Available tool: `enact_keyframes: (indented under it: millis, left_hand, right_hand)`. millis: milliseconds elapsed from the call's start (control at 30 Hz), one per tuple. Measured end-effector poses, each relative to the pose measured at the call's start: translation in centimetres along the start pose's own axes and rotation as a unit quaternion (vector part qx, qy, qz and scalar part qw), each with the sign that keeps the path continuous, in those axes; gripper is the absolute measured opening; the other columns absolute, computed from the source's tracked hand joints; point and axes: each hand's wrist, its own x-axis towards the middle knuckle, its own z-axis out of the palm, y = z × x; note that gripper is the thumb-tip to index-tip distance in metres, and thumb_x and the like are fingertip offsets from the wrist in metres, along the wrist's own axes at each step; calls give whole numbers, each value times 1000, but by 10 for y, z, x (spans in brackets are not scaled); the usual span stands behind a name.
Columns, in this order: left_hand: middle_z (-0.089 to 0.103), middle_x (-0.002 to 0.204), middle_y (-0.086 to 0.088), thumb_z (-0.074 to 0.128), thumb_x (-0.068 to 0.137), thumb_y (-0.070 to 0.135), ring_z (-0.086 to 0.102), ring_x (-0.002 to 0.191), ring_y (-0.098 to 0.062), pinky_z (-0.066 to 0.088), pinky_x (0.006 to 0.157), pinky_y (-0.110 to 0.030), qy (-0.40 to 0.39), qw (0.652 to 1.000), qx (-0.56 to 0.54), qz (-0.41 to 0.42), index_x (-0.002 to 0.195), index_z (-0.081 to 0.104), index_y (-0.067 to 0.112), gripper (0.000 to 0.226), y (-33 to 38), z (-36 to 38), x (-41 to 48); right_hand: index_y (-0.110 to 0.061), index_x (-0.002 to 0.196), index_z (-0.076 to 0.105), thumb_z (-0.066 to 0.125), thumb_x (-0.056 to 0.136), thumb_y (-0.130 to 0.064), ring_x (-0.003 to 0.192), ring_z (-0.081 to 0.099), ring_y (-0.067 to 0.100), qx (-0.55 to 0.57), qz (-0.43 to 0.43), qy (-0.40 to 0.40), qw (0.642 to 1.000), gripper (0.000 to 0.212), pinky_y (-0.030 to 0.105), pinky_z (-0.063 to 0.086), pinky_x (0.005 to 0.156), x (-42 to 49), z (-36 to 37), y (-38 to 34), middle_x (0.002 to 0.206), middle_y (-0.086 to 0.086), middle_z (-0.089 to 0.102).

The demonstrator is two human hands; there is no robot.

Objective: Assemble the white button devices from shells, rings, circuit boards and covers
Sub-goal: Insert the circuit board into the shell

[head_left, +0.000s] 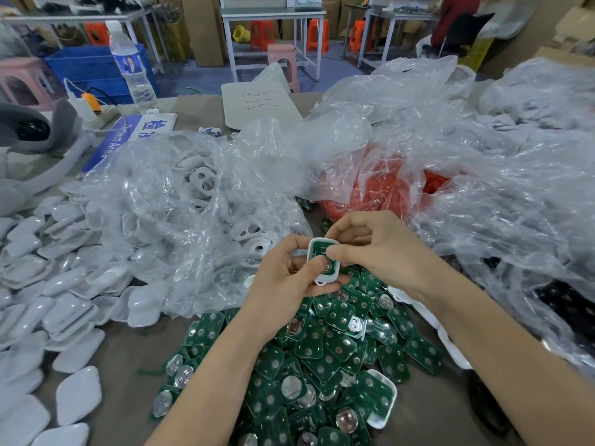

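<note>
Both hands hold one white shell (314, 251) with a green circuit board inside it, above the table's middle. My left hand (289, 275) cups the shell from below, thumb pressed on the board. My right hand (370, 249) pinches its upper right edge. Under the hands lies a heap of green circuit boards (322, 358). White covers (48, 284) are piled at the left. A clear bag of white shells (199, 201) lies behind them. Orange rings (370, 191) fill another clear bag in the centre.
More clear plastic bags (499, 188) with dark parts cover the right side. A water bottle (132, 66), a blue sign (135, 130) and a sheet of paper (257, 104) stand at the table's far edge. Stools and workbenches are behind.
</note>
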Motion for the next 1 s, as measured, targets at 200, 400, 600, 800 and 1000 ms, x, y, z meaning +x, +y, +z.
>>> enact_keyframes:
  millis: [200, 400, 600, 800, 1000]
  left_hand:
    - [71, 96, -17, 51, 97, -3, 74, 82, -29, 60, 71, -28, 29, 999, 29, 8, 106, 55, 1, 10, -4, 2, 1]
    - [69, 101, -15, 53, 96, -2, 73, 83, -21, 59, 69, -26, 51, 995, 76, 29, 101, 58, 7, 12, -6, 3, 2]
    - [67, 104, -17, 53, 97, -1, 74, 84, -25, 59, 71, -28, 43, 997, 65, 19, 106, 57, 6, 12, -5, 1, 3]
    - [63, 106, -20, 54, 96, -1, 74, 79, -31, 60, 71, -30, 44, 997, 63, -17, 107, 56, 5, 13, -5, 0, 4]
    - [66, 102, -17, 52, 97, -2, 74, 80, -30, 60, 70, -29, 44, 995, 86, -13, 109, 54, 3, 13, -4, -2, 6]
  right_hand:
    - [-20, 93, 64, 74, 77, 0, 71, 70, 14, 4, 6, -23, 1000, 27, 21, 56, 62, -4, 5, 0, 82, 0, 69]
    - [-24, 91, 61, 71, 76, 3, 69, 68, 8, -23, -18, 5, 1000, 32, 29, 60, 67, -5, 12, 3, 81, -4, 67]
    - [-27, 93, 64, 75, 76, -5, 74, 68, 4, 1, -15, -3, 1000, 29, 14, 54, 62, -4, 6, 3, 86, -7, 68]
    - [-27, 90, 67, 72, 83, -14, 77, 67, 7, -11, -16, 75, 997, 15, 18, 57, 72, 15, -26, -17, 89, -7, 70]
    - [-21, 84, 74, 62, 87, -3, 77, 67, 1, -95, -158, -47, 982, 22, 12, 51, 75, 33, 11, -74, 81, -10, 73]
